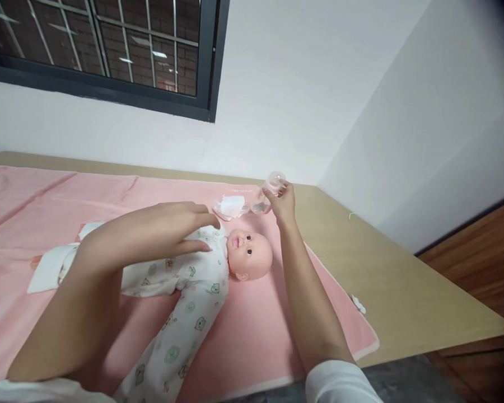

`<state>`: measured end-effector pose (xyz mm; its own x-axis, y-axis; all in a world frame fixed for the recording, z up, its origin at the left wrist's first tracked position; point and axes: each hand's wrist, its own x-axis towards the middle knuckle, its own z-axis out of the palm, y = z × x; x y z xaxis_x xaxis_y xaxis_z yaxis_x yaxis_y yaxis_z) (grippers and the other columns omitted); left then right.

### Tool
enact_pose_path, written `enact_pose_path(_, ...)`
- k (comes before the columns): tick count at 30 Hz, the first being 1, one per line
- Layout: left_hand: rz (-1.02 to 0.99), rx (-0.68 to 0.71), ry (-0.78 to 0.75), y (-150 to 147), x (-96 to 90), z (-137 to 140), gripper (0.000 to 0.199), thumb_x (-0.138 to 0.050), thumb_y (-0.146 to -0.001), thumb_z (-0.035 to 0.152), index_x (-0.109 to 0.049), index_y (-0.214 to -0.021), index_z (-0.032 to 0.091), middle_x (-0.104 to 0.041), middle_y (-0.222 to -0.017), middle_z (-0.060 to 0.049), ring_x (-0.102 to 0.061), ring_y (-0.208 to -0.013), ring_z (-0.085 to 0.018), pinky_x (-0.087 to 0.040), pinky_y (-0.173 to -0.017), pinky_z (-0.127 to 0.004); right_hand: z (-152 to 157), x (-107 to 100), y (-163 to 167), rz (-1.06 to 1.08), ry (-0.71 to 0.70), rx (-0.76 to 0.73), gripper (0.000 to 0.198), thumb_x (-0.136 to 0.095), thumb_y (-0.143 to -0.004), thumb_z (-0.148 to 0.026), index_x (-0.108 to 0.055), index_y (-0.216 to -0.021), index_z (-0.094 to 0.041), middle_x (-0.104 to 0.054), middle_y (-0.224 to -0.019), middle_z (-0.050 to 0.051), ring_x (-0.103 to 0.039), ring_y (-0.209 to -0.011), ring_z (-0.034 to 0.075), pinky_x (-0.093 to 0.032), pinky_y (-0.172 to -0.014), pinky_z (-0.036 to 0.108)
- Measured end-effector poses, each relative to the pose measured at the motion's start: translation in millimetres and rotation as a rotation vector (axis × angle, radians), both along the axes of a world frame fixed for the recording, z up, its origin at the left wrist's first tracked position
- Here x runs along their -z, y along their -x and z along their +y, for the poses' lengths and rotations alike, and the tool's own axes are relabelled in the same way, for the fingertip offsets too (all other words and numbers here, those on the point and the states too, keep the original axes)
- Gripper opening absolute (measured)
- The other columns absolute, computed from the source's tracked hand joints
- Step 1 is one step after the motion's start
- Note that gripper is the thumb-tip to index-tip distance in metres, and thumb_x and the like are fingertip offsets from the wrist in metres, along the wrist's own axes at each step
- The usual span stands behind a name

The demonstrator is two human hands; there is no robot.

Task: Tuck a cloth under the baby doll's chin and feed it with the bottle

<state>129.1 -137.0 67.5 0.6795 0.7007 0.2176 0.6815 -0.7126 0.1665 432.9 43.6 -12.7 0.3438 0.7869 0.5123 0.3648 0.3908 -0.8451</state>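
Note:
A baby doll lies on its back, its bald head toward the right, dressed in a white suit with green animal prints. Over the doll's chest is my left hand, fingers stretched and thumb apart, holding nothing; I cannot tell whether the fingertips touch the suit. Beyond the doll's head, my right hand grips a clear baby bottle with a see-through domed top. The bottle is tilted, and my fingers hide part of it. Beside it, near the doll's shoulder, lies a crumpled white cloth or tissue in clear wrapping.
A pink sheet covers much of the pale wooden table. A small white item lies at the sheet's right edge. Behind stand a white wall and a barred, dark-framed window. Brown wooden furniture is at the right.

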Motion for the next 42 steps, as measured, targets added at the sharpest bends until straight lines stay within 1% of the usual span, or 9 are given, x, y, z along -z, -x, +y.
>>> enact_pose_path(4, 0.072, -0.120, 0.088, 1.4, -0.7, 21.2, 0.049, -0.049, -0.096, 0.043, -0.053, -0.141, 0.025, -0.060, -0.138, -0.008, -0.059, -0.122, -0.028, -0.046, -0.097, -0.037, -32.5, -26.4, 34.7, 0.043, -0.073, -0.336, 0.063, -0.078, -0.070, -0.044, -0.049, -0.122, -0.023, -0.067, -0.116, 0.008, -0.064, -0.107, 0.022, -0.049, -0.100, 0.043)
enact_pose_path(8, -0.061, -0.253, 0.037, 0.1, 2.1, 29.7, 0.069, -0.048, -0.094, 0.048, -0.031, -0.156, 0.021, -0.049, -0.151, -0.012, -0.053, -0.132, -0.030, -0.044, -0.103, -0.038, -73.7, -36.8, 79.7, 0.075, -0.038, -0.556, 0.065, -0.083, -0.067, -0.051, -0.051, -0.118, -0.025, -0.068, -0.117, 0.007, -0.065, -0.109, 0.023, -0.051, -0.100, 0.044)
enact_pose_path(14, -0.150, -0.220, 0.029, -3.9, -1.6, 24.8, 0.057, -0.053, -0.092, 0.044, -0.041, -0.144, 0.024, -0.060, -0.138, -0.009, -0.064, -0.114, -0.029, -0.050, -0.085, -0.032, -112.7, -32.0, 124.1, 0.067, 0.010, -0.656, 0.062, -0.081, -0.071, -0.057, -0.053, -0.117, -0.027, -0.066, -0.121, 0.007, -0.062, -0.116, 0.025, -0.052, -0.100, 0.045)
enact_pose_path(21, -0.154, -0.258, 0.027, -5.1, -3.4, 26.9, 0.041, -0.052, -0.086, 0.033, -0.046, -0.125, 0.020, -0.069, -0.109, -0.009, -0.067, -0.089, -0.027, -0.047, -0.068, -0.030, -127.2, -27.3, 138.8, 0.132, -0.041, -0.658, 0.061, -0.075, -0.076, -0.062, -0.049, -0.120, -0.030, -0.062, -0.122, 0.006, -0.058, -0.124, 0.025, -0.055, -0.100, 0.045)
enact_pose_path(27, -0.040, -0.330, 0.091, -3.6, -7.1, 27.9, 0.046, -0.051, -0.078, 0.026, -0.047, -0.123, 0.020, -0.069, -0.086, -0.005, -0.065, -0.071, -0.027, -0.039, -0.056, -0.029, -127.3, -30.6, 138.4, 0.144, -0.034, -0.663, 0.057, -0.076, -0.074, -0.064, -0.054, -0.113, -0.028, -0.063, -0.123, 0.006, -0.057, -0.124, 0.025, -0.053, -0.103, 0.045)
enact_pose_path(30, -0.008, -0.324, 0.138, 1.0, -6.7, 31.7, 0.055, -0.052, -0.079, 0.030, -0.044, -0.133, 0.021, -0.071, -0.093, -0.007, -0.067, -0.076, -0.028, -0.041, -0.058, -0.030, -125.4, -36.1, 130.5, 0.120, -0.066, -0.640, 0.056, -0.072, -0.078, -0.064, -0.055, -0.117, -0.028, -0.062, -0.127, 0.006, -0.054, -0.128, 0.025, -0.051, -0.106, 0.045)
enact_pose_path(34, -0.020, -0.329, 0.124, 11.9, -5.1, 41.4, 0.069, -0.052, -0.084, 0.041, -0.034, -0.148, 0.022, -0.069, -0.119, -0.012, -0.068, -0.100, -0.032, -0.049, -0.073, -0.033, -110.4, -43.7, 106.2, 0.071, -0.123, -0.548, 0.054, -0.067, -0.082, -0.062, -0.055, -0.123, -0.028, -0.062, -0.127, 0.007, -0.054, -0.129, 0.024, -0.047, -0.107, 0.046)
enact_pose_path(38, -0.028, -0.394, 0.144, 26.7, -2.6, 53.2, 0.073, -0.054, -0.084, 0.048, -0.035, -0.149, 0.019, -0.061, -0.136, -0.016, -0.063, -0.113, -0.035, -0.050, -0.084, -0.037, -74.8, -42.6, 70.8, 0.061, -0.126, -0.422, 0.053, -0.070, -0.079, -0.059, -0.056, -0.118, -0.026, -0.063, -0.126, 0.007, -0.057, -0.124, 0.024, -0.047, -0.106, 0.046)
enact_pose_path(42, -0.102, -0.455, 0.095, 43.1, 3.8, 68.2, 0.073, -0.053, -0.086, 0.052, -0.035, -0.150, 0.022, -0.059, -0.139, -0.014, -0.061, -0.115, -0.034, -0.049, -0.088, -0.037, -30.7, -23.5, 35.9, 0.047, -0.049, -0.227, 0.051, -0.072, -0.074, -0.049, -0.053, -0.114, -0.022, -0.063, -0.124, 0.009, -0.060, -0.117, 0.024, -0.049, -0.102, 0.044)
